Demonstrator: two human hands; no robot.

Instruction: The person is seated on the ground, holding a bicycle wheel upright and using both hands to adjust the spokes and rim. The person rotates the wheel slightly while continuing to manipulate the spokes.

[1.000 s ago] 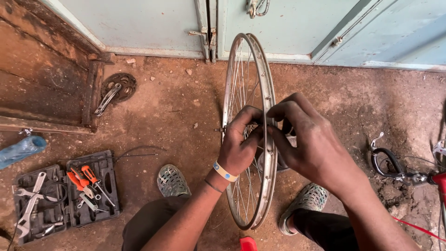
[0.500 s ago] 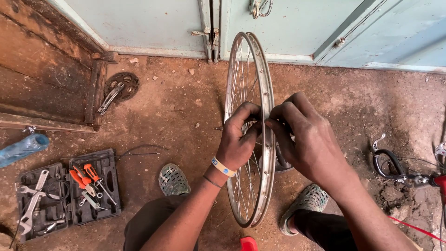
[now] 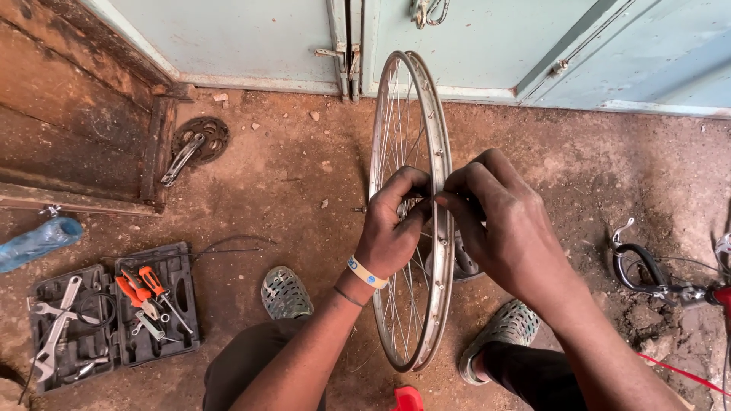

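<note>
A tool case (image 3: 114,320) lies open on the dirt floor at left. The left hand (image 3: 392,236) and right hand (image 3: 506,228), fingers pinched closed, grip a bare wheel (image 3: 438,304) at its rim, standing upright between the feet, edge-on, long axis toward the door (image 3: 251,34). No tyre fitted; work looks midway.

The upright bicycle wheel (image 3: 411,213) stood between the left hand (image 3: 392,232) and the right hand (image 3: 506,228), its spokes barring passage through. Left of the left hand lay bare dirt floor (image 3: 289,167), open as far as the tool case (image 3: 114,316) (lid spread flat). Right of the right hand, floor ran free to the handlebar (image 3: 647,274). Beyond both hands, the doors (image 3: 487,38) closed the way.
</note>
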